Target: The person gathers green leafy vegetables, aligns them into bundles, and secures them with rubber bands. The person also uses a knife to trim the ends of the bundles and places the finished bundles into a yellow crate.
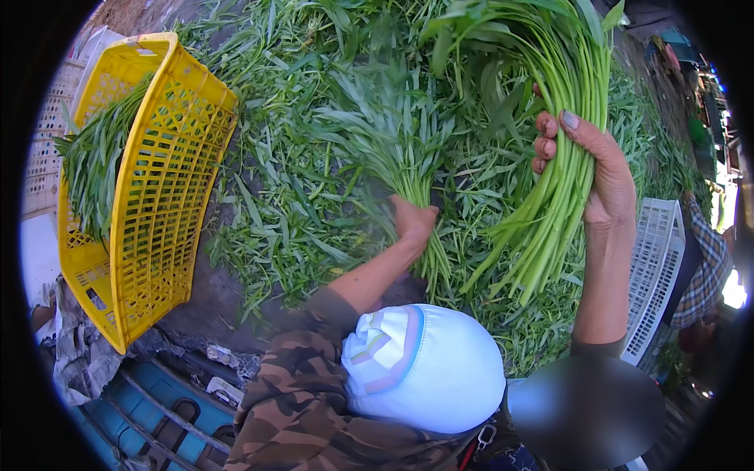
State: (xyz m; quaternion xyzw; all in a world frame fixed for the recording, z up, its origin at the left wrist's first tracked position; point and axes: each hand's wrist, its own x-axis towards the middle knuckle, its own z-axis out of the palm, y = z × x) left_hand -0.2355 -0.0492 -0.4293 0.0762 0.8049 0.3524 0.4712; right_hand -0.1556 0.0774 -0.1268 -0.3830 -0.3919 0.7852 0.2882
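Observation:
My right hand point(601, 169) is raised at the right, wrapped round a thick bunch of water spinach point(561, 216). The thumb lies across the front of the pale green stems, and several fingertips show on their left side. Cut ends hang downward while the leafy tops bend over at the upper edge. Lower and nearer the middle, my left hand point(412, 221) is closed round the stems of another water spinach bunch point(408, 169). Its leaves fan out away from me over a wide heap of loose greens point(283, 149). Part of the left hand's fingers is hidden.
At the left, a yellow plastic crate point(169, 173) is tipped on its side with greens inside. A grey crate point(656, 267) stands beyond my right forearm, near a person in plaid point(703, 271). A light blue cloth dome point(448, 369) fills the lower middle. Teal slatted plastic point(149, 408) lies lower left.

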